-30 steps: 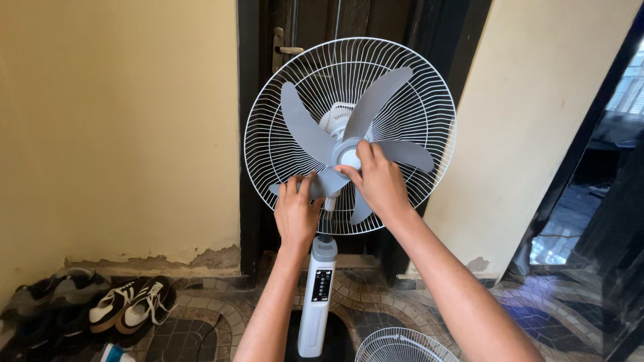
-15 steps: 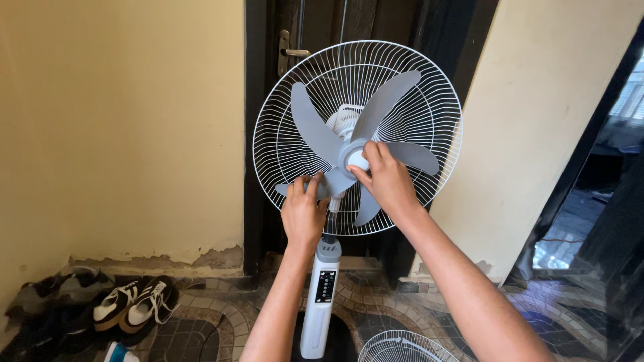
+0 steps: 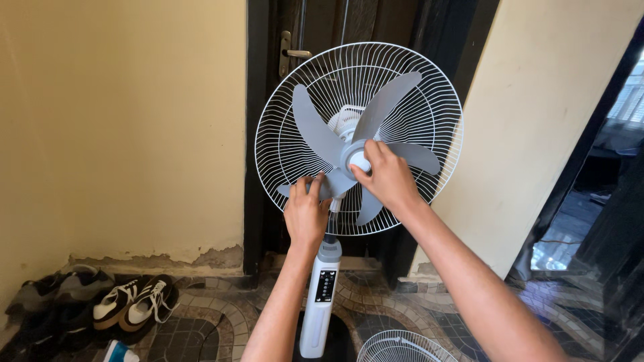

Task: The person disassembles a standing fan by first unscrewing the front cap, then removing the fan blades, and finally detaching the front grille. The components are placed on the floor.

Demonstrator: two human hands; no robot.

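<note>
Standing fan [image 3: 359, 141] on mosaic-tiled floor [image 3: 221, 315]

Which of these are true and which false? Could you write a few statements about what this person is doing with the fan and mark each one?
1. The right hand is on the hub at the middle of the grey blades. True.
2. The left hand grips the door handle. False: it holds a lower fan blade; the door handle is untouched, up behind the fan.
3. The front guard is fitted over the blades. False: the blades are bare at the front, with only the rear wire guard behind them, and another wire guard lies on the floor.
4. Shoes lie on the floor to the left of the fan stand. True.
5. The fan stands in front of a dark door. True.
</note>
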